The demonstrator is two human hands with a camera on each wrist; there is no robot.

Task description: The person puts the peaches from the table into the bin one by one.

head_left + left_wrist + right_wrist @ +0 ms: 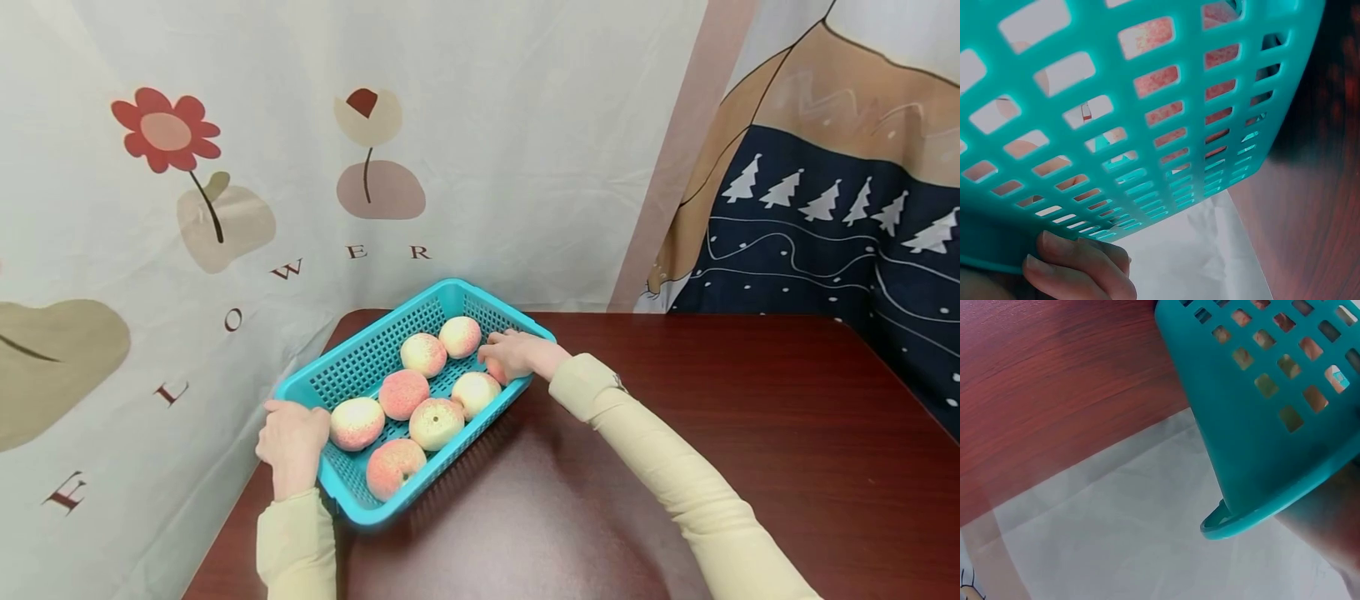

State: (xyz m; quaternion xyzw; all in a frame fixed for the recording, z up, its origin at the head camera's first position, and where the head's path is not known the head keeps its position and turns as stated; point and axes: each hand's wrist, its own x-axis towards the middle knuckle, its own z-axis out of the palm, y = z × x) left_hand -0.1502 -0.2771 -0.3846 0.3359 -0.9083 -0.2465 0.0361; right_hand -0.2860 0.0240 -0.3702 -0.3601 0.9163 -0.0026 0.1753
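A turquoise perforated plastic basket [360, 358] stands on the table with several pink-and-cream peaches inside, such as a redder peach [404, 394] near its middle. My left hand [294, 442] grips the rim at the basket's left end. Its fingers [1085, 269] curl under that rim in the left wrist view. Reaching over the right end, my right hand [516, 353] holds a peach [496, 372] inside the basket, partly hidden by the fingers. In the right wrist view the basket wall [1241, 425] covers most of that hand.
A dark red-brown wooden table [750, 433] extends to the right and front of the basket. Behind and left hangs a pale cloth [525, 167] printed with flowers and letters. A navy cloth with white trees [817, 208] hangs at the right.
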